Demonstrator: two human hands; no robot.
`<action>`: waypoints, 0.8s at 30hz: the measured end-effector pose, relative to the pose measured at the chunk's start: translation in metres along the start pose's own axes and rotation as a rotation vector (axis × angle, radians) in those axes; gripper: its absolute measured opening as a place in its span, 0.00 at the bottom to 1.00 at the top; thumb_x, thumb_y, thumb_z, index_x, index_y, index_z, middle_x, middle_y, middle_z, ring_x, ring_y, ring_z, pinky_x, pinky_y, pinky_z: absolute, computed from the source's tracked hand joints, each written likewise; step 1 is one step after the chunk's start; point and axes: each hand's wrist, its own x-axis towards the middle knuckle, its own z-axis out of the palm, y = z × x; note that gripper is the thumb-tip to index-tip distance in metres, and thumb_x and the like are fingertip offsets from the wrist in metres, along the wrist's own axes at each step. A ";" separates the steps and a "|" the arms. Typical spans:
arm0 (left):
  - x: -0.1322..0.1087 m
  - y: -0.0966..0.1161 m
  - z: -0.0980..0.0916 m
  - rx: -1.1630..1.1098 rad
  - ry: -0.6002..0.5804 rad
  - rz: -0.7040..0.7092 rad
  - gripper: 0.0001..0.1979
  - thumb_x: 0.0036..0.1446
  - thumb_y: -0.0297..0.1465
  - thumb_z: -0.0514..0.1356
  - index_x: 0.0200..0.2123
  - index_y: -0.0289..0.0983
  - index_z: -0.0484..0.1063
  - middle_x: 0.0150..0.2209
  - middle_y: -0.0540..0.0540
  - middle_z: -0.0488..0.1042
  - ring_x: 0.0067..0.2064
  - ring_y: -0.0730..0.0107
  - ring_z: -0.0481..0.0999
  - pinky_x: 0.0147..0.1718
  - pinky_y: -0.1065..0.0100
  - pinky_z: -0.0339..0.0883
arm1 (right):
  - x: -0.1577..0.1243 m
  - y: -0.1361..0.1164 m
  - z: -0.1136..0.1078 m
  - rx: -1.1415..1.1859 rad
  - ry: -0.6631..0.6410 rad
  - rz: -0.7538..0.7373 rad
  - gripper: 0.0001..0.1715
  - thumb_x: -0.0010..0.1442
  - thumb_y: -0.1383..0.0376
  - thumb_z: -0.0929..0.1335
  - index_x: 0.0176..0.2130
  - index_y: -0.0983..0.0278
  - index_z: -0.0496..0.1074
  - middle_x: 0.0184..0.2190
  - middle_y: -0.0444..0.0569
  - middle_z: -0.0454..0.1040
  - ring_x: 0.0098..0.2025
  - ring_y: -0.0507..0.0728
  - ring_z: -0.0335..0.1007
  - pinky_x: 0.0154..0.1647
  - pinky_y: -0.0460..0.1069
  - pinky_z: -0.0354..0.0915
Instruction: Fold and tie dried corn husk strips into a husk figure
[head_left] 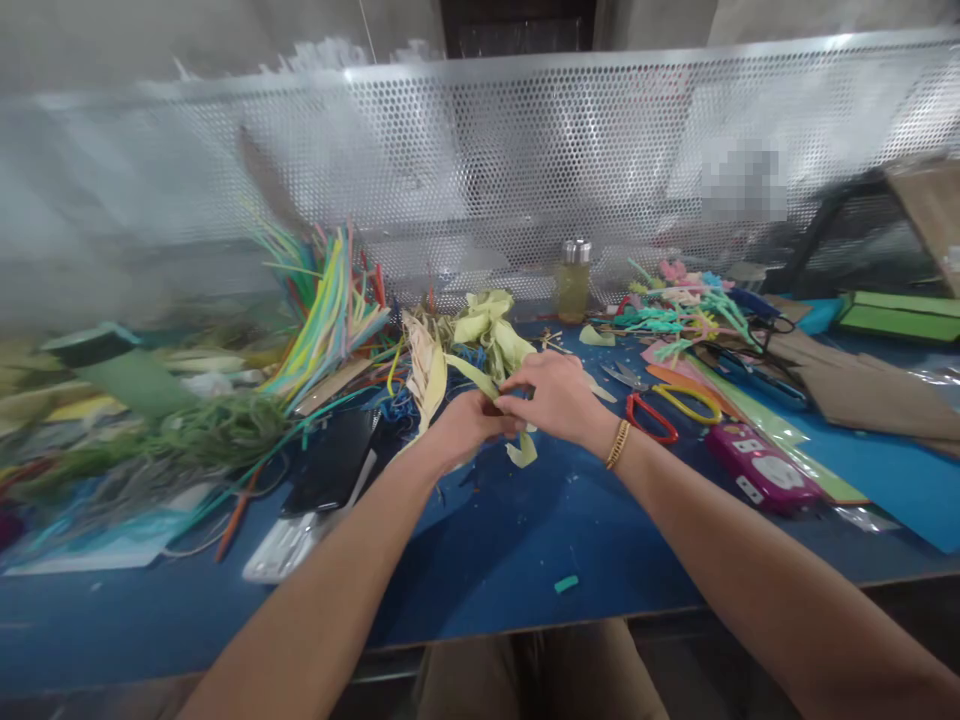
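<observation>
My left hand [466, 425] and my right hand [553, 392] meet over the middle of the blue table, fingertips pinched together. Between them is a pale green husk-like strip [472, 374], with its upper end sticking out to the left. A curled scrap of the same pale green [523, 452] shows below the fingers. Just beyond the hands lies a heap of pale green dry leaves [484, 318], and a cream and yellow husk-like piece [424, 370] leans at its left. What exactly sits between the fingertips is partly hidden.
Scissors with red and yellow handles [664, 405] and a magenta device [761, 468] lie at the right. A black phone [330, 462] is left of my forearm. Behind stand a glass bottle [574, 283], a bundle of coloured strips [322, 315] and a perforated metal screen [517, 150].
</observation>
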 end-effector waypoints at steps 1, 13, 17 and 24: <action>0.000 -0.001 0.000 -0.009 -0.023 -0.022 0.07 0.42 0.29 0.70 0.21 0.32 0.77 0.21 0.45 0.73 0.22 0.75 0.66 0.23 0.71 0.57 | 0.000 0.001 0.001 0.017 -0.012 0.026 0.12 0.55 0.53 0.71 0.32 0.57 0.80 0.31 0.47 0.76 0.41 0.59 0.67 0.44 0.55 0.53; 0.001 -0.001 0.009 -0.309 0.011 -0.141 0.12 0.39 0.29 0.73 0.22 0.33 0.72 0.19 0.50 0.70 0.20 0.77 0.67 0.21 0.73 0.60 | 0.003 0.010 0.013 0.292 0.128 0.122 0.08 0.56 0.63 0.69 0.26 0.62 0.74 0.28 0.45 0.74 0.34 0.53 0.68 0.38 0.49 0.59; -0.002 -0.001 0.011 -0.302 -0.007 -0.205 0.13 0.38 0.28 0.73 0.21 0.33 0.70 0.18 0.52 0.67 0.19 0.78 0.67 0.20 0.73 0.63 | 0.005 0.010 0.012 0.307 0.162 0.109 0.09 0.56 0.63 0.70 0.25 0.62 0.74 0.30 0.45 0.74 0.35 0.54 0.68 0.42 0.50 0.60; 0.007 -0.006 0.009 -0.558 0.164 -0.141 0.12 0.41 0.23 0.70 0.28 0.34 0.71 0.24 0.50 0.73 0.25 0.72 0.74 0.29 0.67 0.72 | 0.001 0.002 -0.003 0.180 0.296 0.043 0.10 0.57 0.60 0.70 0.40 0.60 0.75 0.36 0.48 0.75 0.41 0.57 0.69 0.46 0.53 0.57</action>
